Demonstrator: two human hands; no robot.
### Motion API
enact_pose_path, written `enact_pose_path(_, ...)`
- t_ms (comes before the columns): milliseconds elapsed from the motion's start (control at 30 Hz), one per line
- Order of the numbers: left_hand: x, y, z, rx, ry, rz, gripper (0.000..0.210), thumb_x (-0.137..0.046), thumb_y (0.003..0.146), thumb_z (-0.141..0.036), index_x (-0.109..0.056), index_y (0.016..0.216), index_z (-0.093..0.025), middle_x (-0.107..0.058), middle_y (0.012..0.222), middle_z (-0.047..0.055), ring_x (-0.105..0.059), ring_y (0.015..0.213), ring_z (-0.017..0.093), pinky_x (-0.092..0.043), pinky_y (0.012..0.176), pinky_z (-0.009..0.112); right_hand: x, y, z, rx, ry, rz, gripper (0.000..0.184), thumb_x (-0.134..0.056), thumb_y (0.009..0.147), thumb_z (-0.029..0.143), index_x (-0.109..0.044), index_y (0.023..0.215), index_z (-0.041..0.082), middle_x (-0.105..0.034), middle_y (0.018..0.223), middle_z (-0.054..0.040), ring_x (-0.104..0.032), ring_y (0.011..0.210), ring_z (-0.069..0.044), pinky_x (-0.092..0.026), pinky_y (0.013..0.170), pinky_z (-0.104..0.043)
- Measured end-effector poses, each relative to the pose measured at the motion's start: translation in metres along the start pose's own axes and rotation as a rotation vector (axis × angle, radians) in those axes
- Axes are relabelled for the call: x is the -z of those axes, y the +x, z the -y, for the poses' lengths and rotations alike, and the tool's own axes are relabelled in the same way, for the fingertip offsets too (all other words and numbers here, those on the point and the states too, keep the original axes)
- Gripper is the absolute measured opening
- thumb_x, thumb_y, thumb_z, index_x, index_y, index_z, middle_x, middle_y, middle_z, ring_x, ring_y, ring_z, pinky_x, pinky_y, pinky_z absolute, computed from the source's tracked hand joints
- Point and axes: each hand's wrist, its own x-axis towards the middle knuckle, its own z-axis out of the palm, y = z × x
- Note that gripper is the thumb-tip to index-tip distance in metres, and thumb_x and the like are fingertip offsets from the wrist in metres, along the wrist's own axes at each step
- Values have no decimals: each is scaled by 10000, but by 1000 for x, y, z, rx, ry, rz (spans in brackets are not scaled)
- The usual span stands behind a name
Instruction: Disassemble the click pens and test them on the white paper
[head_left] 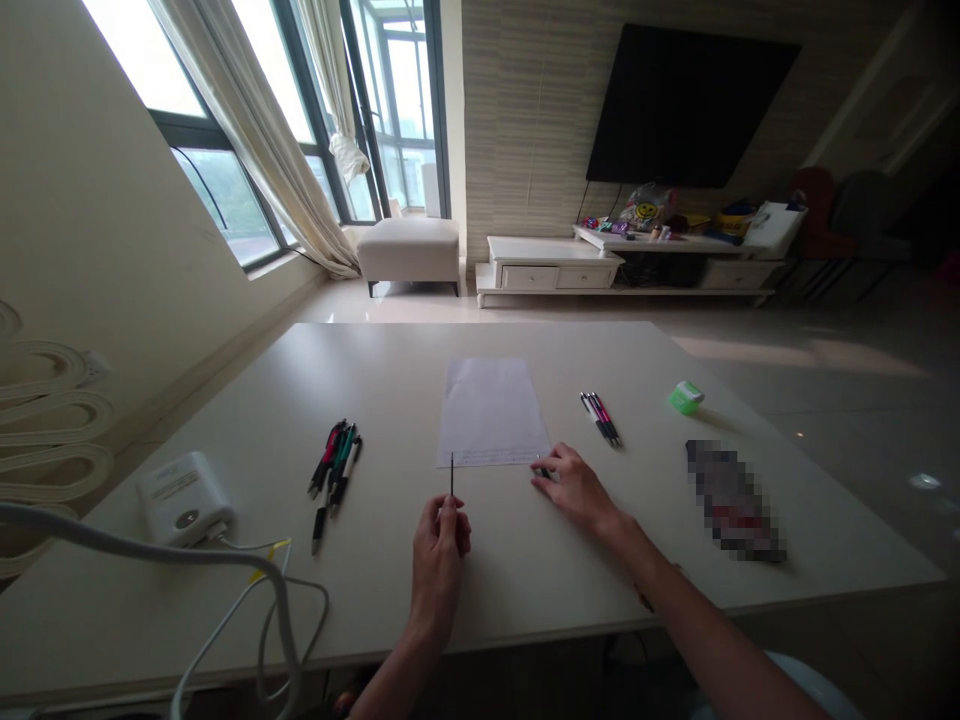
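Observation:
My left hand (437, 548) is closed near the front of the table, pinching a thin dark pen refill (452, 474) that points away from me. The tip of the refill overlaps the lower edge of a sheet of paper (491, 405) with a band of small writing along its bottom. By the sheet's lower right corner, my right hand (579, 486) has its fingers bent around a small dark and silvery pen part (543, 470), mostly covered by the fingers. Several pens (345, 470) lie in a loose pile at the left, and a few more pens (600, 418) lie side by side at the right.
On the white table (375, 370), a white power adapter (184, 500) with looping cables (285, 600) occupies the left. A green-and-white small container (685, 398) and a blurred dark item (735, 500) are at the right. Beyond stand a stool (409, 250) and a TV cabinet (555, 275).

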Motion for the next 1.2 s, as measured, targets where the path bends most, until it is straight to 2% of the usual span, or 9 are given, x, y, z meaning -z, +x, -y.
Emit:
enact_pose_path(133,-3,-2,0,10,-8,50,350,-515,767,-538,-509,800,-189,-491,569,-49,-419,469,79,-324,443,177,9,-5,9,-54,135,-42,223,-640,748,300,-701,933,191,-591,830,-42,-563,737,-161,-456,714,-287)
enact_pose_path(233,-10,-7,1,18,-7,122,358,-503,773,-545,-501,791,-188,-475,548,-56,-396,446,75,-306,434,178,16,-17,28,-99,297,-56,221,-586,791,348,-703,874,180,-629,796,-46,-571,681,-158,-457,651,-280)
enact_pose_path(433,-32,-21,10,31,22,261,418,-489,760,-592,-499,750,-174,-425,492,-70,-360,406,69,-273,396,185,-11,-48,69,-140,531,3,274,-554,810,396,-693,859,165,-670,783,-55,-596,690,-170,-461,637,-269)
enact_pose_path(567,-36,-21,16,74,19,296,437,-471,758,-611,-501,770,-175,-444,489,-68,-365,389,67,-260,384,184,-20,-40,68,-211,674,-43,327,-531,810,430,-688,755,148,-645,676,-47,-570,598,-151,-445,551,-246)
enact_pose_path(700,-33,-18,19,108,39,340,425,-447,782,-595,-511,777,-175,-491,525,-51,-399,395,67,-268,392,182,-14,-24,61,-286,766,-21,369,-524,799,475,-665,764,136,-564,561,-1,-437,418,-85,-340,397,-205)
enact_pose_path(833,-31,-17,19,99,23,313,427,-458,775,-597,-509,741,-174,-473,510,-57,-391,396,66,-269,398,184,-18,-19,61,-253,762,130,328,-599,744,461,-651,717,139,-548,528,11,-468,437,-90,-367,419,-197)
enact_pose_path(1000,-33,-19,18,123,-4,285,479,-455,764,-608,-559,844,-147,-488,531,-46,-392,404,65,-262,398,188,-15,-8,52,-295,643,-68,377,-525,783,492,-639,714,139,-628,624,-31,-511,446,-106,-397,433,-216)
enact_pose_path(1100,-31,-18,16,132,-24,261,482,-487,757,-573,-589,910,-128,-508,575,-31,-426,441,72,-302,418,192,-8,2,43,-310,459,-91,352,-524,782,456,-647,680,141,-652,611,-42,-544,458,-129,-428,484,-236)
enact_pose_path(1200,-28,-16,13,117,-25,229,459,-570,724,-496,-601,978,-115,-575,651,4,-521,531,101,-402,502,212,-10,5,38,-295,312,-85,270,-535,778,376,-676,735,149,-691,684,-61,-626,594,-172,-454,578,-242)
